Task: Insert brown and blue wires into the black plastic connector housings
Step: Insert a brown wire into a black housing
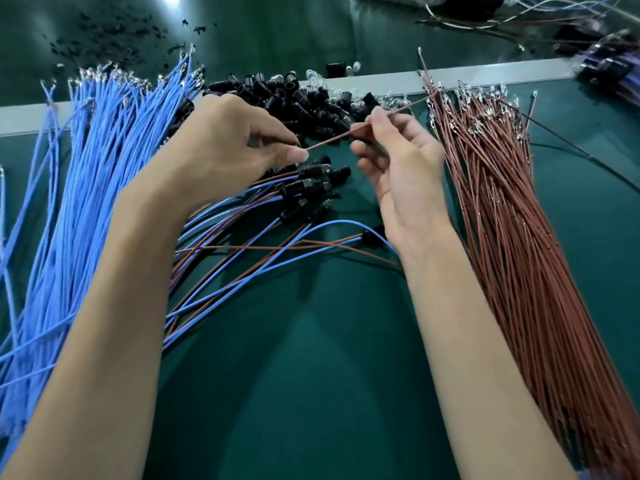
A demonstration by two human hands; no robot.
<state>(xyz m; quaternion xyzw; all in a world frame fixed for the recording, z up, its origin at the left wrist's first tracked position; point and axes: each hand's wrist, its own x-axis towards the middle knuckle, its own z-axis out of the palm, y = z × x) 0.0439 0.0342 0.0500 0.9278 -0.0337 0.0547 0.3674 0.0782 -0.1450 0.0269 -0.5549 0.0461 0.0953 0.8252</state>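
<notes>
Brown wire point(332, 136) held between both hands, above black housings point(311, 98).
Left hand point(225, 143) pinches one end; right hand point(398, 168) pinches further along.

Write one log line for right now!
left hand pinches brown wire | right hand pinches it too | black housings piled behind

One brown wire point(341, 134) is held slanted above piled black housings point(304, 98), between blue wires point(104, 161) left and brown wires point(502, 209) right.
</notes>
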